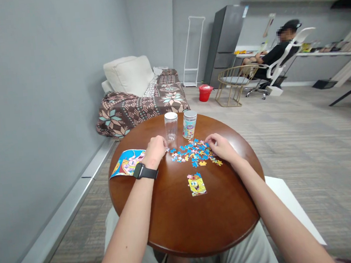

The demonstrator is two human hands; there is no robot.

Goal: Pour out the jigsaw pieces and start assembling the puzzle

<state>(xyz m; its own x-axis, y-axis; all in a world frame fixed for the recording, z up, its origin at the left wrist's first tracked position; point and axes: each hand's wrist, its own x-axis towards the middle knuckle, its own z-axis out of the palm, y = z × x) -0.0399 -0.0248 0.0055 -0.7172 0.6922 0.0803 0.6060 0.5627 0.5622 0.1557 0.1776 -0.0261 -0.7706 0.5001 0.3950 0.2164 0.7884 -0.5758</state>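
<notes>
Loose jigsaw puzzle pieces [192,151], mostly blue with some yellow and pink, lie spread on the round brown table [177,218]. My left hand [156,149], with a dark watch on its wrist, is closed at the pile's left edge; a small pale puzzle piece [167,149] shows at its fingertips. At the right edge, my right hand [221,146] has its fingers bent together over the pieces; what they pinch is hidden. Nearer to me lies a joined puzzle section [197,185] with a yellow cartoon face. A picture sheet [128,162] rests partly behind my left wrist.
Behind the pile stand a clear lidded jar [171,127] and a printed jar [190,125] with a metal lid. Beyond the table are a covered sofa [148,103], a red bin [205,92] and a wire chair [235,82]. A person [279,53] sits farther back.
</notes>
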